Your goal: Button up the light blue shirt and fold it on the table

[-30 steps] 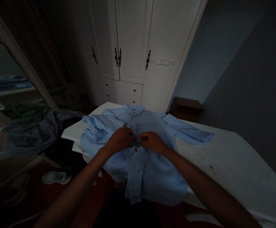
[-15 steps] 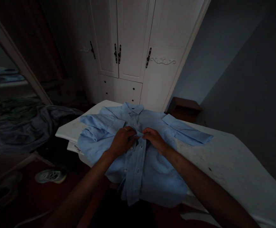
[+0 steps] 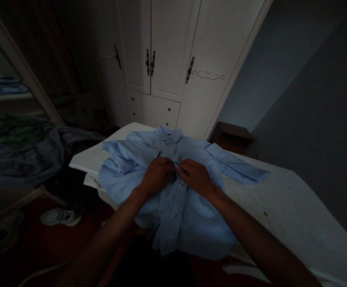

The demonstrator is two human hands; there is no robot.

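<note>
A light blue button-up shirt lies front side up, its collar at the far side and its hem hanging over the near edge. My left hand, with a ring on one finger, pinches the front placket at mid-chest. Close against it, my right hand grips the placket's other edge, fingers curled. The fingertips of both hands nearly meet, and the button or hole between them is hidden. Above the hands the front is closed up to the collar; below them the two placket edges lie loosely overlapped, with buttonholes showing.
Under the shirt is a white table. Behind it stands a white wardrobe with dark handles. A brown box-like stand sits at the back right. To the left are a heap of grey cloth and a shoe on the red floor.
My right hand has turned inward and closed in on the left, its fingers now curled over the placket. The view has shifted slightly.
</note>
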